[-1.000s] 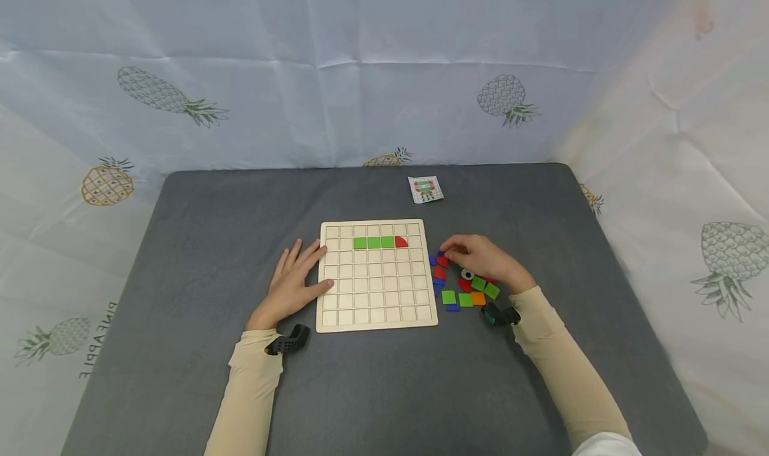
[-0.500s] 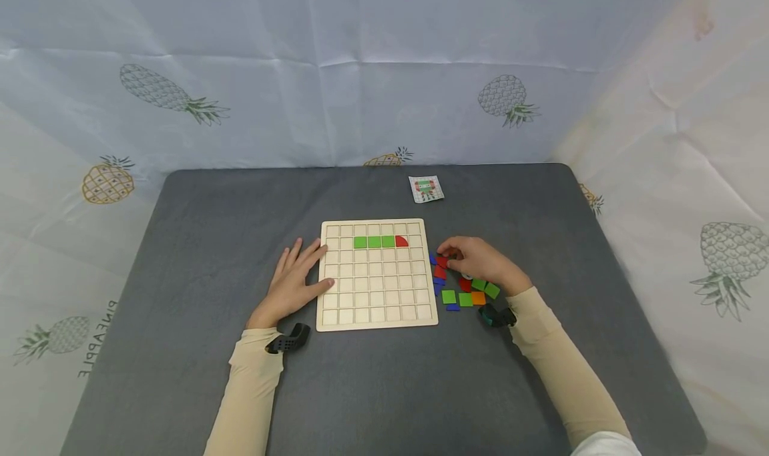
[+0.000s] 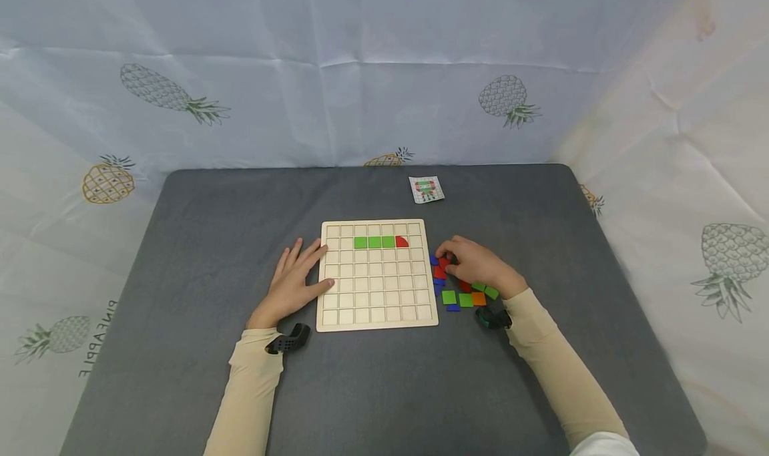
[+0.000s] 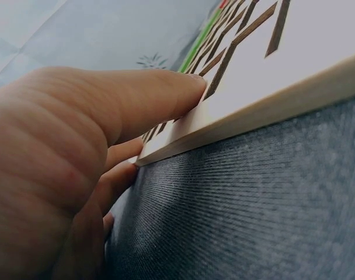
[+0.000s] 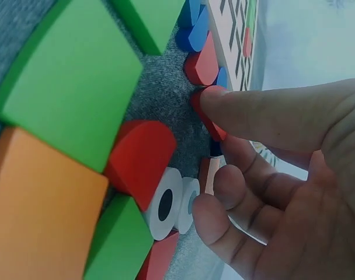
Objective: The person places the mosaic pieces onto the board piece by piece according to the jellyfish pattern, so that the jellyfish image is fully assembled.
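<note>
On the dark table lies a square wooden grid board (image 3: 377, 289). Three green square tiles (image 3: 375, 242) and a red quarter-round tile (image 3: 402, 242) sit in a row near its far side. My left hand (image 3: 291, 289) rests with spread fingers on the board's left edge; the thumb lies on the rim in the left wrist view. Right of the board, my right hand (image 3: 477, 262) is over the loose pieces. Thumb and index finger pinch a red quarter-round block (image 5: 202, 111), low among the others, while the remaining fingers curl loosely.
Around the right hand are green blocks (image 5: 72, 81), an orange block (image 5: 46, 204), blue blocks (image 5: 195, 32), another red rounded block (image 5: 143, 151) and white discs with dark centres (image 5: 164, 204). A pattern card (image 3: 426, 189) lies beyond the board.
My right hand has shifted slightly left and toward me, its thumb and index finger coming to the red block and covering the white discs in the head view. My left hand stays put.
</note>
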The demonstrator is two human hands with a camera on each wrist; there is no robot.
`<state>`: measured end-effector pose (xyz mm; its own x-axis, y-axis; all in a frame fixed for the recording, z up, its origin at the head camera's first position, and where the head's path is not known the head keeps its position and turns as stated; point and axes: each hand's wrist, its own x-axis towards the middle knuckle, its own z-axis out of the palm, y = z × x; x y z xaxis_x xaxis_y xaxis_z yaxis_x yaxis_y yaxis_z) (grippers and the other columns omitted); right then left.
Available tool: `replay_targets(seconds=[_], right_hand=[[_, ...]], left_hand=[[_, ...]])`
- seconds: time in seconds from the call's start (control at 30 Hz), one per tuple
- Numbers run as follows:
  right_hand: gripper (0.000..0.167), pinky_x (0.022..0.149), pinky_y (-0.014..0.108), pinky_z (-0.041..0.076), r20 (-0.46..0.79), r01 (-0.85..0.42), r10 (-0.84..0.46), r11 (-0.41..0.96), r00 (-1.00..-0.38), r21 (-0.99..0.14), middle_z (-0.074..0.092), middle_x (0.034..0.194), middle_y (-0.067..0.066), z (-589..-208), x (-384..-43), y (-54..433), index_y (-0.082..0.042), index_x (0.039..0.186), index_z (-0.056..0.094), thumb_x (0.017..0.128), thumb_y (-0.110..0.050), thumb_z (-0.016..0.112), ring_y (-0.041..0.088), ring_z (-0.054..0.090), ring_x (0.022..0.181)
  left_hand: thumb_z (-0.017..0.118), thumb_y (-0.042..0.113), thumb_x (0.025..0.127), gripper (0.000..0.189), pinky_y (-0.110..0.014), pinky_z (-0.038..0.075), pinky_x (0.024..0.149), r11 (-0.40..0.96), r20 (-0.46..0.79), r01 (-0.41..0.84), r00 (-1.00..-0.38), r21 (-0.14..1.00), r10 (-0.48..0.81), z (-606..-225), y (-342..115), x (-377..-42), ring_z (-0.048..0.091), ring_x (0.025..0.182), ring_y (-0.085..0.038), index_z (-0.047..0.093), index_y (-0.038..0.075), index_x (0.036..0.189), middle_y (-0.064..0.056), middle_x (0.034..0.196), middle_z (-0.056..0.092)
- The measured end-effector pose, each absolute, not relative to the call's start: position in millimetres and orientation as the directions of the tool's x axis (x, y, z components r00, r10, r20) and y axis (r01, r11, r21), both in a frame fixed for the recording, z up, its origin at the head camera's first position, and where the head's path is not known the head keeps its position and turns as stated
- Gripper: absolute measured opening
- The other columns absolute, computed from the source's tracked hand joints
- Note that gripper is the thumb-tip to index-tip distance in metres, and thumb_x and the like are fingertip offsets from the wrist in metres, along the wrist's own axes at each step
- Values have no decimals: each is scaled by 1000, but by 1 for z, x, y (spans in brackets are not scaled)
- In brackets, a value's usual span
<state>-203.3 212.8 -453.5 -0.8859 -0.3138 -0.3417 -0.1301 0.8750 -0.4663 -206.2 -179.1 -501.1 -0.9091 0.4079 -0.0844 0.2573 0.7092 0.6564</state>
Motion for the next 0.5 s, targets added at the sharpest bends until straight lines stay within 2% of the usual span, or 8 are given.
replay_targets(seconds=[0.13, 0.37, 0.5], right_hand=[[26, 85, 39, 54, -325, -134, -311, 874, -893, -468, 60, 107, 8, -452, -203, 213, -8, 120, 67, 94, -9, 71, 22, 55, 95], [15, 61, 29, 47, -311, -104, -318, 830, -896, -547, 60, 91, 7, -449, -208, 217, -6, 110, 66, 98, -13, 67, 17, 51, 68], [10, 62, 28, 48, -259, -105, -326, 781, -909, -616, 63, 90, 7, -444, -211, 219, -6, 107, 67, 99, -12, 65, 17, 52, 71]], left_hand=[[73, 36, 92, 80, -56, -7, 128, 710, -84, 256, -910, 656, 406, -501, -179, -207, 0, 160, -38, 35, 14, 159, -10, 169, 25], [73, 36, 92, 81, -56, -7, 128, 713, -90, 251, -911, 655, 403, -501, -178, -206, 0, 160, -37, 35, 14, 159, -10, 169, 25], [73, 35, 91, 80, -56, -7, 128, 712, -88, 249, -912, 656, 401, -500, -178, -207, 0, 160, -38, 36, 14, 159, -10, 169, 25]])
